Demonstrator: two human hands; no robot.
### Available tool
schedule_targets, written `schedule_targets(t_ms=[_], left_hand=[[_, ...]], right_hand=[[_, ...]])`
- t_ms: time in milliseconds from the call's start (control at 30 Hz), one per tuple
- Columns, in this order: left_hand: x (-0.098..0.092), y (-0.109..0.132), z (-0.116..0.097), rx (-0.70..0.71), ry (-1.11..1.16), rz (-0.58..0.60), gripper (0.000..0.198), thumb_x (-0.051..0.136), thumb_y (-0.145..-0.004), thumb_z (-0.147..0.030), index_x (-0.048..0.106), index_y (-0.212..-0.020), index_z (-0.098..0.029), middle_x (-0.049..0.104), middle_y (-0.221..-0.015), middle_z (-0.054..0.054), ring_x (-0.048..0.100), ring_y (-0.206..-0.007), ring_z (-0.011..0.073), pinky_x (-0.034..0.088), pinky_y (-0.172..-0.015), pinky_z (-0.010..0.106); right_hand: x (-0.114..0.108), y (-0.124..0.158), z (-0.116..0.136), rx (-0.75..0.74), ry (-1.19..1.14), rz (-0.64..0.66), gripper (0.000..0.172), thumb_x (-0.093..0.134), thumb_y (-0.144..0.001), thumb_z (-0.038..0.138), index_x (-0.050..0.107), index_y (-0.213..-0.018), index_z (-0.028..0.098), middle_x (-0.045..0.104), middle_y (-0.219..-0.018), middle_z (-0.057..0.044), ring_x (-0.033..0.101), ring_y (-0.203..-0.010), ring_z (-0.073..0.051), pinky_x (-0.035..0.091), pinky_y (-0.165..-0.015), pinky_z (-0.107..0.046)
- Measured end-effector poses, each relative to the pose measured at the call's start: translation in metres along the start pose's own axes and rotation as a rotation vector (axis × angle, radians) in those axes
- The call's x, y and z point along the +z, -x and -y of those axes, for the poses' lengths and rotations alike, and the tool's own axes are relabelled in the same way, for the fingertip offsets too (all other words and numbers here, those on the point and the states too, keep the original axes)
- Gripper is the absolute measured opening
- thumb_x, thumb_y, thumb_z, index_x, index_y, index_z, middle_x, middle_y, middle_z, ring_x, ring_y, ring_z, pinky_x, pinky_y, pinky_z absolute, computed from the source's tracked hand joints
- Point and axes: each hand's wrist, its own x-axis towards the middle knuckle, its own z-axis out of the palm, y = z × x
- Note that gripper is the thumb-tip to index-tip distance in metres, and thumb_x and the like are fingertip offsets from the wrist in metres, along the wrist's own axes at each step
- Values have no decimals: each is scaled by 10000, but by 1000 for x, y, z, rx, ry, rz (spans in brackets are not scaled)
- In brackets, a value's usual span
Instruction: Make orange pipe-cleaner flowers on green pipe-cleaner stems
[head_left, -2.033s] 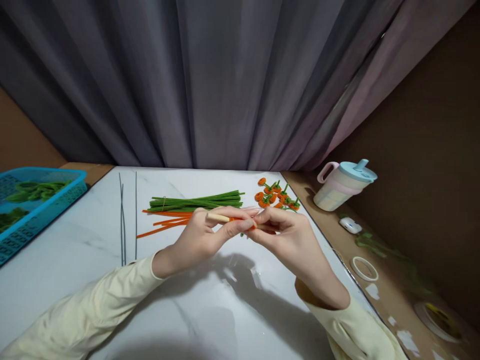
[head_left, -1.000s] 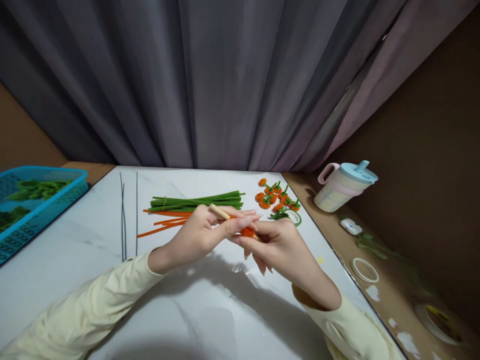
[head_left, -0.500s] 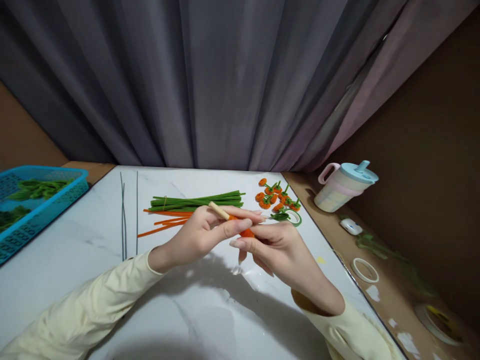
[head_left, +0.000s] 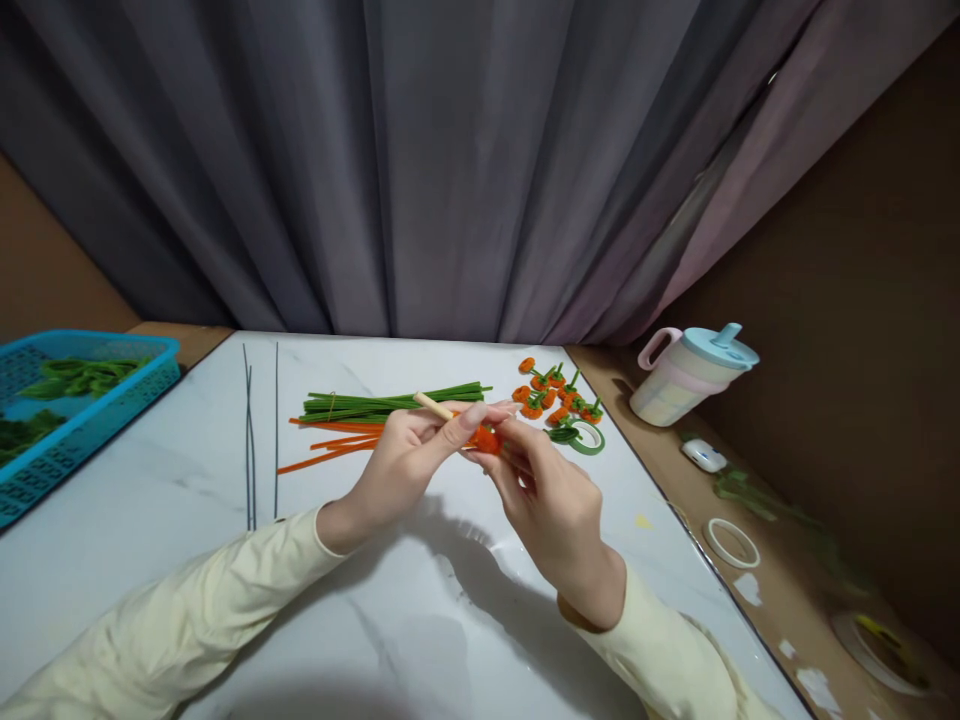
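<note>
Over the white table, my left hand (head_left: pixel 401 455) is closed around a pale wooden stick (head_left: pixel 432 405), whose bare end sticks out past the thumb toward the upper left. Orange pipe cleaner (head_left: pixel 489 440) is wrapped about the stick's other end, between both hands. The fingertips of my right hand (head_left: pixel 551 495) are pinched on this orange winding; fingers partly cover it. Behind the left hand lie a tied bundle of green pipe cleaners (head_left: pixel 375 405) and several loose orange pipe cleaners (head_left: pixel 330 459). Small orange pumpkin shapes with green stems (head_left: pixel 532 411) sit beyond the right hand.
Beside the pumpkins is a green tape roll (head_left: pixel 592 450). Thin dark wires (head_left: pixel 277 430) lie at the left, near a blue basket (head_left: pixel 154 375) holding green pieces. On the brown surface at right stand a lidded cup (head_left: pixel 679 375), a white case (head_left: pixel 703 455) and a white ring (head_left: pixel 731 543).
My right hand has rolled over and lifted, its fingertips now pinching the orange winding from above. The left hand has shifted slightly, still holding the stick.
</note>
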Motion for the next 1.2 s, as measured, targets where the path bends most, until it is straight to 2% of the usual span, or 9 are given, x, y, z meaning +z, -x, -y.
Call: schedule_targets(t_ms=[167,300,467,567,667,800,900,1000,1200], left_hand=[[2,1,6,-55,99,10,263,552,-878,-329,702,-1041,-189,681,-1115,63,598,-1082,235,460,-949,327],[6,3,13,-56,174,-22,236,561,-871,-308,721,-992,-184,698,-1072,66,616,-1041,239,444,-958,349],[9,2,16,-77,261,-8,240,528,-888,-289,740,-894,-176,675,-1126,63,551,-1149,243,380,-1030,363],[7,0,16,-33,287,36,257,508,-898,-293,736,-912,-174,652,-1168,72,516,-1192,250,349,-1052,372],[4,1,17,65,354,56,287,521,-888,-331,674,-1091,-197,651,-1165,90,521,-1183,270,380,-1011,394],[2,1,22,137,312,39,258,522,-894,-336,695,-1046,-219,660,-1147,81,584,-1085,249,443,-899,339],[2,2,27,136,242,35,257,522,-890,-362,714,-997,-227,662,-1141,73,643,-850,184,476,-712,279],[5,5,31,150,210,3,270,524,-882,-390,718,-980,-232,683,-1085,74,575,-606,112,429,-541,244],[13,13,37,164,121,-167,289,535,-872,-404,720,-970,-204,716,-902,75,480,-544,94,379,-496,228]], right_hand=[[6,8,-1,-46,-130,-99,321,506,-888,99,386,-1164,212,646,-881,-33,666,-712,-148,562,-610,-252],[7,10,2,-99,8,-141,261,501,-871,72,425,-1078,212,612,-742,-15,633,-640,-160,526,-554,-265],[8,8,1,-138,51,-134,183,485,-872,78,420,-986,206,593,-674,-9,571,-519,-137,474,-501,-252],[7,7,2,15,-133,-120,210,502,-850,49,400,-908,223,577,-678,17,592,-561,-120,481,-533,-224],[2,1,7,325,-496,-48,240,548,-836,86,357,-819,230,563,-646,47,602,-574,-108,480,-536,-206],[-7,-10,12,617,-901,51,283,624,-811,201,345,-770,220,579,-584,58,582,-538,-95,423,-478,-178],[-9,-14,14,726,-1086,104,328,662,-787,228,337,-744,211,588,-576,60,574,-521,-82,369,-444,-149],[-8,-15,16,793,-1206,123,373,701,-755,238,331,-725,206,599,-589,55,560,-488,-75,329,-418,-138],[-2,-13,18,860,-1268,62,435,772,-678,270,345,-676,189,555,-598,62,466,-433,-40,273,-386,-132]])
